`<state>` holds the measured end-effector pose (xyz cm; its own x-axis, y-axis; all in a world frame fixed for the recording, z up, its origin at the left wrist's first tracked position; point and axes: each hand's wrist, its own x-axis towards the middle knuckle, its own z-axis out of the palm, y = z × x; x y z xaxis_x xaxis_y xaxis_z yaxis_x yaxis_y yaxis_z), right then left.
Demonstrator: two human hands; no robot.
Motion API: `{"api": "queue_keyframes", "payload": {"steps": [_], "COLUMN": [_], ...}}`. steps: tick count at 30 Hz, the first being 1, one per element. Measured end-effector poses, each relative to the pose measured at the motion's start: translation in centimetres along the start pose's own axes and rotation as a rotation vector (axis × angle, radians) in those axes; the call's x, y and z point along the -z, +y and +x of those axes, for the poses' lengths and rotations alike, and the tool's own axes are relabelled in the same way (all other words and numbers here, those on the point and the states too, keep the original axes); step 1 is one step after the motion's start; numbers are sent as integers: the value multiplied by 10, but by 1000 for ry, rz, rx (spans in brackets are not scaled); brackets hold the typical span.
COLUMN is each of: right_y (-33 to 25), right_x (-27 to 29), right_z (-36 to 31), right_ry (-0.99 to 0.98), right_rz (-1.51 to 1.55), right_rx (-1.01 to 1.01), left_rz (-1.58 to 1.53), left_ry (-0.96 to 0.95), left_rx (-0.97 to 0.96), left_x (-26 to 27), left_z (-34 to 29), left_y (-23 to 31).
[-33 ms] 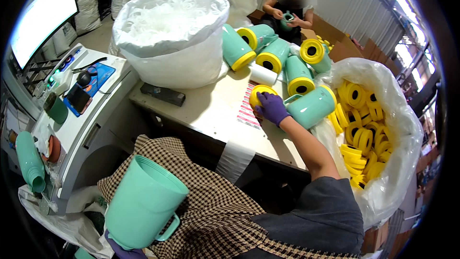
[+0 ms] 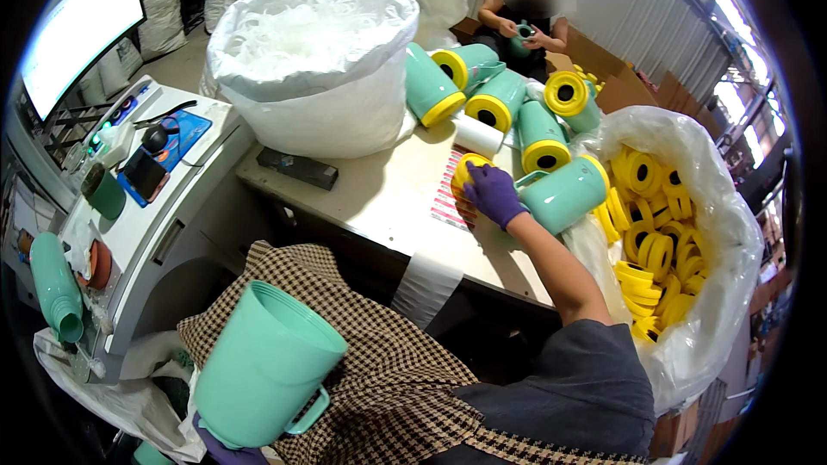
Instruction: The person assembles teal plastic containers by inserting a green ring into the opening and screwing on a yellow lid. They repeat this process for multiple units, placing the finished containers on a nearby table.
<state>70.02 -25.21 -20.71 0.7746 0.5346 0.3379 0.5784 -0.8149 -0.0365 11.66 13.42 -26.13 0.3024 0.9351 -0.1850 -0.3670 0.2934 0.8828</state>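
At the lower left, my left hand (image 2: 231, 446) in a purple glove grips a mint-green jug (image 2: 263, 370) from underneath. The jug is tilted, its open threaded mouth facing up and to the right, its handle at the lower right. My right hand (image 2: 495, 195), also purple-gloved, reaches across the white table (image 2: 362, 198) with fingers closed over a yellow ring-shaped lid (image 2: 466, 174). That lid rests on a sheet of red-and-white labels (image 2: 450, 205), partly hidden by the fingers. Just right of this hand lies a green jug with a yellow lid (image 2: 564, 198).
Several lidded green jugs (image 2: 541, 133) lie behind my right hand, near a white roll (image 2: 478, 136). A bag of yellow lids (image 2: 659, 250) stands right, a sack of clear rings (image 2: 314, 103) at the back. A dark box (image 2: 297, 169) sits on the table. Another person (image 2: 525, 26) holds a green part.
The whole view has shifted slightly, with the scene a little further right. Both hands keep the same holds.
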Motion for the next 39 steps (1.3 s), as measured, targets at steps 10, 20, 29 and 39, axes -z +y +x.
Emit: {"api": "queue_keyframes", "payload": {"steps": [10, 20, 29, 39], "right_y": [-234, -268, -228, 43], "right_x": [61, 73, 52, 68], "right_z": [-76, -80, -77, 42], "right_ry": [140, 122, -209, 262], "right_rz": [1281, 1185, 1454, 746], "right_rx": [241, 422, 254, -99], "left_rz": [124, 314, 111, 328], "left_ry": [-158, -103, -248, -470], "left_rx": [60, -169, -8, -222], "left_x": [-122, -111, -166, -146], "left_z": [-25, -17, -46, -17], "left_y": [-14, 3, 64, 36]}}
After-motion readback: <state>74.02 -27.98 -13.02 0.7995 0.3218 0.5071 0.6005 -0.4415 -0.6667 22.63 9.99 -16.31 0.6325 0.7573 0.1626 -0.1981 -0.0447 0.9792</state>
